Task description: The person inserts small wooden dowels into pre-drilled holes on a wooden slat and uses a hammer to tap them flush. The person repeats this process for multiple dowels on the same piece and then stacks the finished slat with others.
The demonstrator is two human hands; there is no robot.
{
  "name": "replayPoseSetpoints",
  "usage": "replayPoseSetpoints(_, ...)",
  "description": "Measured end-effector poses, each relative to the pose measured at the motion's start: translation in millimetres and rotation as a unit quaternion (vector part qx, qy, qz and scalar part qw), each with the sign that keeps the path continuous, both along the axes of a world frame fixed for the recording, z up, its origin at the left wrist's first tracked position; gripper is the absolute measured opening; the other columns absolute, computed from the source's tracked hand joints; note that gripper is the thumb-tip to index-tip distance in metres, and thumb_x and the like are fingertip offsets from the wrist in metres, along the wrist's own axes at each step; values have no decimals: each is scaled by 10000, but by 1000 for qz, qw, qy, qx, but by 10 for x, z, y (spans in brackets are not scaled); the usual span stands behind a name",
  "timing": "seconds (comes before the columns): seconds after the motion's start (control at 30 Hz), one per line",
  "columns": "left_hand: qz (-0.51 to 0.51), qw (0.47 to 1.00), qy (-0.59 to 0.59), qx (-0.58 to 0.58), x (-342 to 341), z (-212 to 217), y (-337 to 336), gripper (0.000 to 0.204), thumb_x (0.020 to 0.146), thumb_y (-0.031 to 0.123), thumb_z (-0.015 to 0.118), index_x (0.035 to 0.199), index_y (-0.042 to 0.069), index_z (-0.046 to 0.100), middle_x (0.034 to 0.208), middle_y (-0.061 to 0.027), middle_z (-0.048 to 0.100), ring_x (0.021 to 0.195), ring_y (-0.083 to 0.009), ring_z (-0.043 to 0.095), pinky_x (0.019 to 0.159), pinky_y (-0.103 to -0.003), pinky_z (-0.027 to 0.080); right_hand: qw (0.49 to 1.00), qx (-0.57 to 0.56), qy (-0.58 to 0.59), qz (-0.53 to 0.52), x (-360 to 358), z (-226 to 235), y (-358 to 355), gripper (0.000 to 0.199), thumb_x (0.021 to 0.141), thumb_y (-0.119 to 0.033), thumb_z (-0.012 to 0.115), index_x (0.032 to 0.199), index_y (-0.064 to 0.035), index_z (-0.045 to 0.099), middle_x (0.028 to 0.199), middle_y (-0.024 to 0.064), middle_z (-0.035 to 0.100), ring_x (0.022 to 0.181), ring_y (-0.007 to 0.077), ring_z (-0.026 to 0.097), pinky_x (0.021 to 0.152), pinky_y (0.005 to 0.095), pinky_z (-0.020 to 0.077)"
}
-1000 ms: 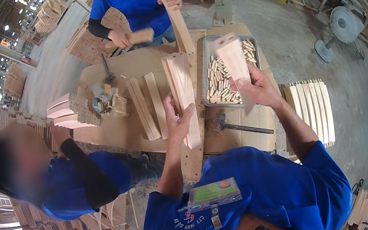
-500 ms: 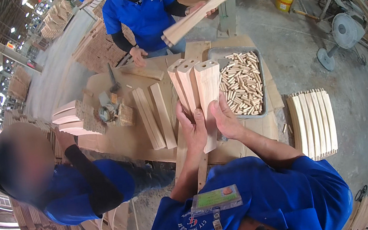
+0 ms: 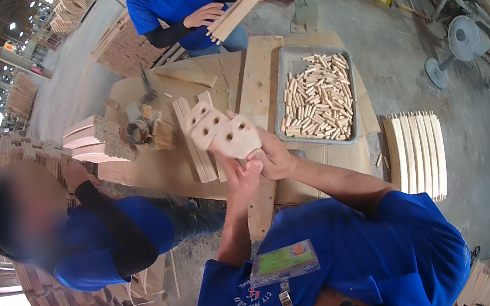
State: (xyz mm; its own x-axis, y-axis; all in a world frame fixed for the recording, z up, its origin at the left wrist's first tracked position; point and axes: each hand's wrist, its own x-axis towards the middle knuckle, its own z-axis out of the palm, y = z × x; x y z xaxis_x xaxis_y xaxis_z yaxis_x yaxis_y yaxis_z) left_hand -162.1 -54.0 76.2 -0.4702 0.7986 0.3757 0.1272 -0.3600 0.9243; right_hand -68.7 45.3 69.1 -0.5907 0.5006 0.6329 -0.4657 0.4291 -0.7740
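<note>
A bundle of three wooden slats (image 3: 223, 131) is gripped between my two hands above the table. Their drilled end faces point up, each showing round dowel holes. My left hand (image 3: 240, 176) closes round the near left side of the bundle, and my right hand (image 3: 276, 157) wraps its right side, the thumbs close together. The lengths below the ends are mostly hidden. Right of the bundle, a grey tray (image 3: 281, 103) holds many short wooden dowels (image 3: 317, 100). More slats (image 3: 190, 152) lie on the cardboard-covered table (image 3: 114, 97), partly behind the bundle.
Across the table a co-worker (image 3: 170, 4) holds a grooved wooden piece (image 3: 252, 1). Another person (image 3: 116, 231) stands at the left beside stacked curved pieces (image 3: 95, 138). A hammer (image 3: 147, 86) lies on the table. Slats (image 3: 416, 158) are stacked at right, with a fan (image 3: 465, 40) beyond.
The slats have tipped from upright, swinging left and toward me so their holed ends face up. My hands have come closer together. The co-worker opposite has brought a hand up to the piece.
</note>
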Motion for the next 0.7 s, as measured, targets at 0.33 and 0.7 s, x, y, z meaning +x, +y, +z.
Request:
replayPoseSetpoints(0.33, 97, 992, 4, -83, -104, -395, 75, 795, 808, -54, 808, 1486, -73, 393, 1397, -169, 559, 1269, -224, 597, 1060, -349, 519, 989, 95, -113, -15, 53, -394, 1, 615, 1056, -151, 470, 1632, -38, 288, 1681, 247, 323, 1521, 440, 376, 1248, 480, 334)
replayPoseSetpoints(0.7, 84, 990, 92, -62, -40, -111, 162, 969, 698, -12, 840, 1513, 10, 316, 1357, -172, 546, 1203, -246, 627, 932, -381, 610, 835, -42, -496, -235, 1291, -1014, 898, 476, 981, -306, 659, 1400, -84, 622, 1325, 221, 674, 1142, 392, 690, 954, 474, 565)
